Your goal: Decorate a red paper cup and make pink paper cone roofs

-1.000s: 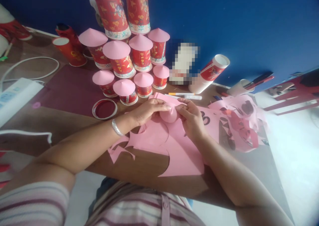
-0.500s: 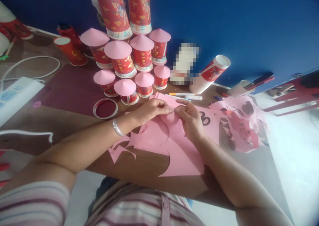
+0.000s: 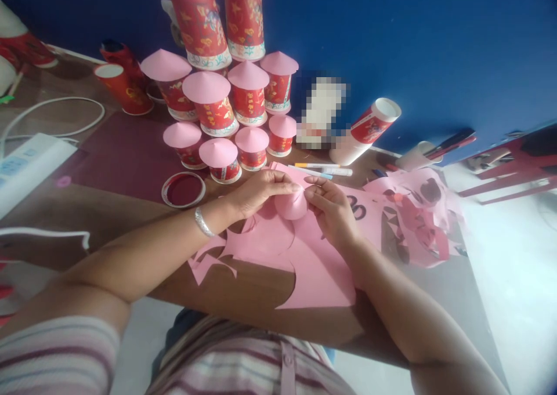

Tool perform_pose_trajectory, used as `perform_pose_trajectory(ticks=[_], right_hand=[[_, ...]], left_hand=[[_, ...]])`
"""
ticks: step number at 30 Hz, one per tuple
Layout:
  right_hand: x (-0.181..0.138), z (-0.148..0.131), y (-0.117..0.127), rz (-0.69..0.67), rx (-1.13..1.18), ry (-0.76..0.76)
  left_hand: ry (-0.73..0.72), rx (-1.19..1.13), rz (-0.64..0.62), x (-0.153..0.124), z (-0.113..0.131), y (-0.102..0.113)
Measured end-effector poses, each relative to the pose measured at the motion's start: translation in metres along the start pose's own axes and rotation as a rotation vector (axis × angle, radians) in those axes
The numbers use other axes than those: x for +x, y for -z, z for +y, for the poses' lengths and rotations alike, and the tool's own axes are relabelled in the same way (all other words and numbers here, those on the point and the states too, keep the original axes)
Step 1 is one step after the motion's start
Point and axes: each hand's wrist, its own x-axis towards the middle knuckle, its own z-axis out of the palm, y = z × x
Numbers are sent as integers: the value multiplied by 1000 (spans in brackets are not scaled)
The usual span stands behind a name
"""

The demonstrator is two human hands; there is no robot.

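Note:
A small pink paper disc (image 3: 290, 207), bent into a shallow cone, is held up between both hands. My left hand (image 3: 266, 192) pinches its upper left edge with thumb and fingers. On the other side, my right hand (image 3: 331, 206) has its thumb and fingertips closed at the disc's upper right edge. Pink paper sheets (image 3: 328, 273) with curved cut-outs lie beneath the hands. Black scissors handles (image 3: 357, 208) show just right of my right hand, their blades hidden. Cut pink scraps (image 3: 213, 264) lie below my left wrist.
Red paper cups with pink cone tops (image 3: 213, 111) stand in rows at the back. A red-and-white cup stack (image 3: 369, 128) leans by the blue wall. Pens (image 3: 324, 169), a round lid (image 3: 183, 189), a pile of scraps (image 3: 420, 221) and a white power strip (image 3: 35, 166) lie around.
The pink paper disc has turned between my fingers, now showing more of its face and a folded cone shape. Both hands stay in nearly the same place.

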Motion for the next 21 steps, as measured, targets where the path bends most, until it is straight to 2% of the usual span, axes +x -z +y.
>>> perform_pose_trajectory(ticks=[6,9,12,15,18,21], right_hand=[[0,0,7,-2,-88,-14],[2,-6,15,-10,-174,17],[7,-11,24,33,-327,38],[12,-13,34,126,-528,121],[17,-13,44,232,-841,281],[18,-13,50,307,-1219,462]], left_hand=[[-83,-46,53,4,-7,4],[-124,30,103,4,-5,2],[-181,232,120,4,-4,2],[-194,406,109,4,-8,3],[-232,636,113,3,-13,4],[-240,1004,131,1,-15,2]])
